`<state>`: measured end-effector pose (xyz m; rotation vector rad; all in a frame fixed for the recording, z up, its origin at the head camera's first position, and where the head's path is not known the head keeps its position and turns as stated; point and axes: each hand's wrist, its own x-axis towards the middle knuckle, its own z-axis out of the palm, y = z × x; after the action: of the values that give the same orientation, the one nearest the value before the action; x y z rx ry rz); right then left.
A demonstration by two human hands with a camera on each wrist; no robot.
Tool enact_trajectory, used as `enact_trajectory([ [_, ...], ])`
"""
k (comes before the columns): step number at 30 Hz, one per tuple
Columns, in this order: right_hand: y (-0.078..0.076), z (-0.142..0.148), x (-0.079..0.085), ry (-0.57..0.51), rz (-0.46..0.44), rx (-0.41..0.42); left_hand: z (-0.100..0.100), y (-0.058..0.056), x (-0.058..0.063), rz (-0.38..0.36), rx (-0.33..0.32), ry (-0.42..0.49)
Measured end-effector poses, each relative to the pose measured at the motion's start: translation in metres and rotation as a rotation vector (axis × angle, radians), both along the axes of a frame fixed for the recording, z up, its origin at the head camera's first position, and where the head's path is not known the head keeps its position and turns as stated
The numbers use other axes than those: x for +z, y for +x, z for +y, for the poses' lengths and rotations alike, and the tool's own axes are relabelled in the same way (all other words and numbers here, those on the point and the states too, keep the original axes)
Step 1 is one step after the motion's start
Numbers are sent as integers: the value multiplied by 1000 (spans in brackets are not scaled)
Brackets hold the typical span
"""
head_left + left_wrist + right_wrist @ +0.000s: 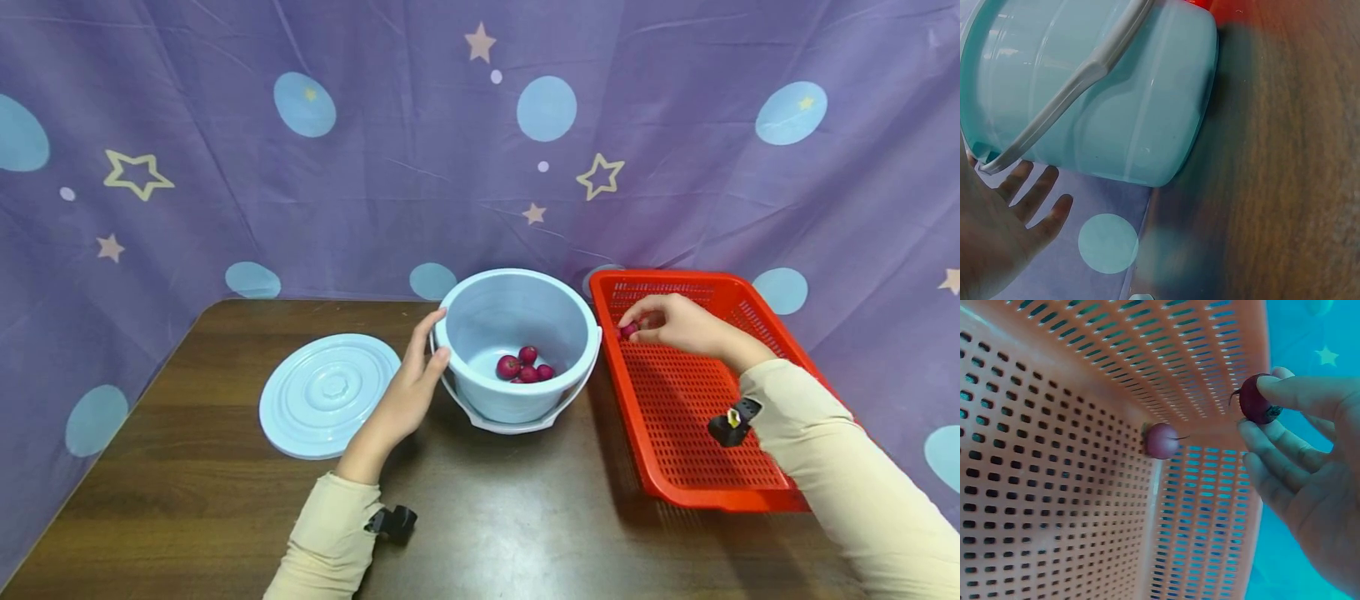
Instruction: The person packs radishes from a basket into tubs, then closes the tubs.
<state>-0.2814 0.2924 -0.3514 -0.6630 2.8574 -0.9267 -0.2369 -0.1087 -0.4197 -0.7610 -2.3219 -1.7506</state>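
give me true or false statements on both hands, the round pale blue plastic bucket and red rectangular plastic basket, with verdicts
The right hand pinches a small round red radish. True.
The left hand is inside the basket. False: the left hand is at the bucket's rim.
Several radishes lie inside the bucket. True.
The round pale blue plastic lid covers the bucket. False: the lid lies on the brown wooden table.
Another radish lies in the basket's corner. True.
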Motion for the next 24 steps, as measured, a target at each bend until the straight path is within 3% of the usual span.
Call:
enact_trajectory([
  [11, 19, -8, 25, -33, 107, 31, 0, 1, 1, -11, -2, -8],
  [24, 35, -39, 39, -172, 236, 209, 1, 0, 2, -4, 7, -9],
])
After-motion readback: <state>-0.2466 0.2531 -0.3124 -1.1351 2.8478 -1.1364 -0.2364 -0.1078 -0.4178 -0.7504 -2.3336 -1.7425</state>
